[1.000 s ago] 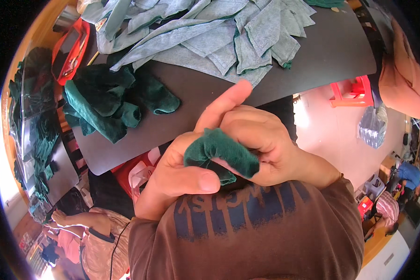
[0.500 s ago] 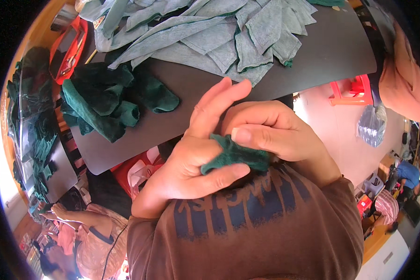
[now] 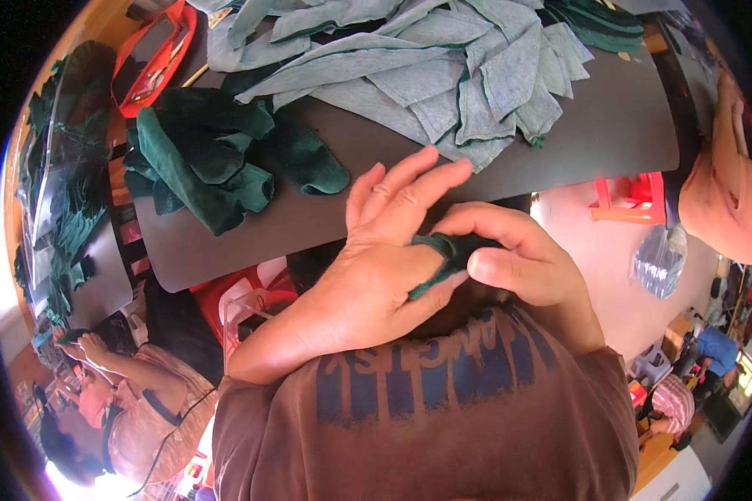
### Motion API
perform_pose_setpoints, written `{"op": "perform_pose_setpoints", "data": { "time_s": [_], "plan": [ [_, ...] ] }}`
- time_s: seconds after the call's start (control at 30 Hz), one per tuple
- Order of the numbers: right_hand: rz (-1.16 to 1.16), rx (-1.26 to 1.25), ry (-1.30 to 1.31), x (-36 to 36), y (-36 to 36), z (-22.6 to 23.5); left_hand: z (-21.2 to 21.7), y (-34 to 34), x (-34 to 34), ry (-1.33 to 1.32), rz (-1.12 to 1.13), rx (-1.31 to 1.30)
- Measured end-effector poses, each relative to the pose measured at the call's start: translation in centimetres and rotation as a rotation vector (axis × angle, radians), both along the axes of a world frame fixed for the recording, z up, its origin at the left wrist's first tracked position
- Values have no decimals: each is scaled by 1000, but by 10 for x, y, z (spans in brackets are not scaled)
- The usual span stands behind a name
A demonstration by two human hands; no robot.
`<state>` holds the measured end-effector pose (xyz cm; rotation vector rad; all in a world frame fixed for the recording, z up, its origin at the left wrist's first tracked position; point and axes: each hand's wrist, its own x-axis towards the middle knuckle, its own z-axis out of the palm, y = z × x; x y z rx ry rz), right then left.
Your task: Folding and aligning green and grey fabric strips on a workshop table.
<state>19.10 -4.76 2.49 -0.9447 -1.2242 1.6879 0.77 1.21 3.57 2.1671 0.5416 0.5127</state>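
I am pinching a small dark green cloth piece [image 3: 447, 255] between my two hands at the centre of the frame, just below the edge of the dark grey table [image 3: 610, 125]. My left hand [image 3: 376, 267] is lying flat with fingers stretched out, the cloth tucked under its thumb. My right hand [image 3: 510, 259] is curling tight around the cloth's other end. A heap of dark green rolled pieces [image 3: 209, 159] is sitting upper left, grey-green cut pieces [image 3: 443, 67] along the top.
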Motion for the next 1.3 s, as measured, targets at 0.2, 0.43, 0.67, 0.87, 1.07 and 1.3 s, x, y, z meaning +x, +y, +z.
{"op": "perform_pose_setpoints", "data": {
  "time_s": [0.2, 0.43, 0.67, 0.87, 1.07, 1.3],
  "plan": [
    [-62, 421, -458, -3, 9, -1, -3, -2, -4, 103, -62, -47],
    [-150, 668, -690, -21, 9, -3, -12, -14, -8, 144, -10, 98],
    [-108, 416, -518, -37, 16, 15, -4, -9, -23, 9, 41, 111],
    [-307, 183, -37, -59, 3, 34, -2, -6, -43, -440, -53, -436],
    [-279, 293, -32, -77, -8, 49, 10, -30, -45, -677, -142, -876],
    [-236, 397, -39, -82, -29, 58, 18, -50, -50, -705, -324, -977]
  ]
}}
